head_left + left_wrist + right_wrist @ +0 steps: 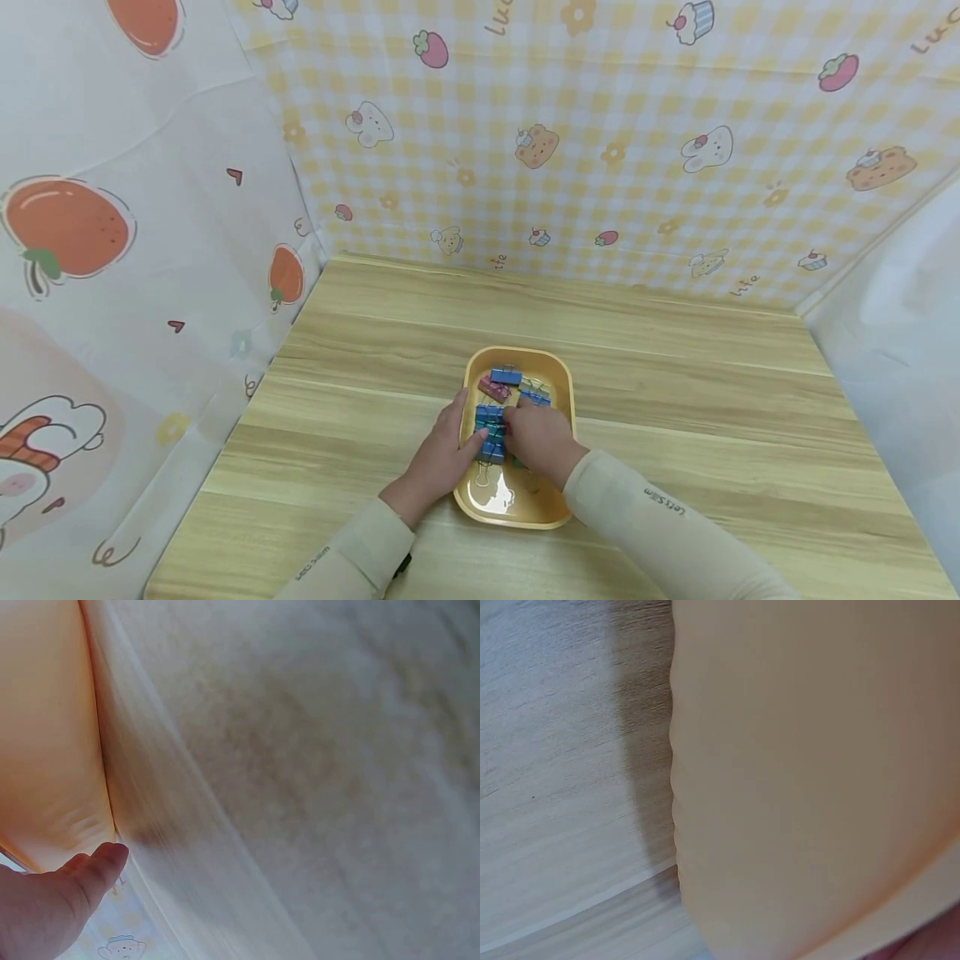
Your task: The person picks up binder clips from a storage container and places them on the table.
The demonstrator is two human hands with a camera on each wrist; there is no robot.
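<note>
A yellow tray (517,519) with rounded corners stands on the table, holding several binder clips. Blue clips (491,452), a teal clip (492,432) and another blue one line up along its left side. Farther back lie a pink clip (494,388), a blue clip (506,377) and a gold one (534,388). My left hand (444,446) holds the tray's left rim, thumb over the inside, fingers (101,874) against the outer wall. My right hand (542,435) reaches into the tray, fingers bent down beside the lined-up clips; I cannot tell whether they pinch one.
The wood-grain table (712,467) extends around the tray on all sides. A yellow checked cloth (615,192) hangs along its back edge, and a white printed cloth (172,167) stands at the left. Another pale cloth (892,308) borders the right.
</note>
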